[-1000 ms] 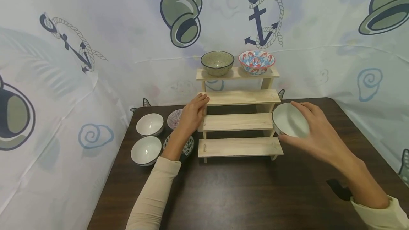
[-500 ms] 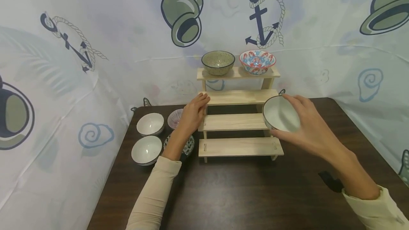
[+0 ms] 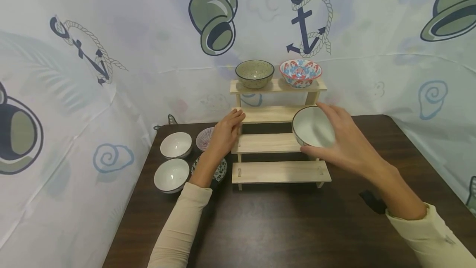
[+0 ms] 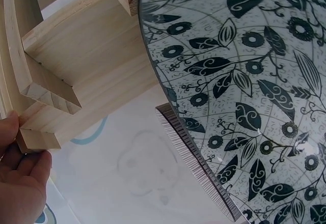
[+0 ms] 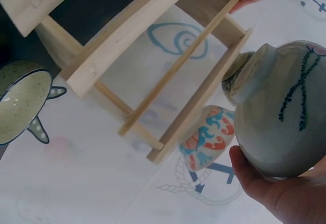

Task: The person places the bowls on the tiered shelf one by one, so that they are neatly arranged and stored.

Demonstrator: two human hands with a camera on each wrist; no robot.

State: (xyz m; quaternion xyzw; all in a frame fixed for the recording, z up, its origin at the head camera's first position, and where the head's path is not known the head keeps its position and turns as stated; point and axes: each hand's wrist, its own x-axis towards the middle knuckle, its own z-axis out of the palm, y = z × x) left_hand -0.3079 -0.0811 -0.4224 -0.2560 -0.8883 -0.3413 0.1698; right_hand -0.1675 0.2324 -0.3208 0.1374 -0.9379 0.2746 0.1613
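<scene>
In the head view a tiered wooden rack point(image 3: 281, 171) stands on the dark table. My left hand point(image 3: 224, 131) grips the left end of its second tier from the top; the left wrist view shows thumb and fingers pinching the wood. My right hand point(image 3: 343, 139) holds a white bowl point(image 3: 314, 127) with a dark rim, thumb below and fingers along the far side. That bowl hangs tilted before the rack's right end, its outside showing a painted dark sprig in the right wrist view. On the top tier sit a speckled green bowl point(image 3: 254, 73) and a red-and-blue patterned bowl point(image 3: 300, 73).
Left of the rack stand two white bowls point(image 3: 176, 145), a purple-striped bowl point(image 3: 204, 138) and a black-and-white floral bowl point(image 3: 221, 171), partly behind my left arm. The right wrist view shows another speckled bowl point(image 5: 23, 104) beside the rack. A patterned cloth point(image 3: 148, 53) hangs behind.
My right hand has carried the white bowl leftward and slightly up, from beside the rack to in front of its right end. The left hand keeps its place on the tier.
</scene>
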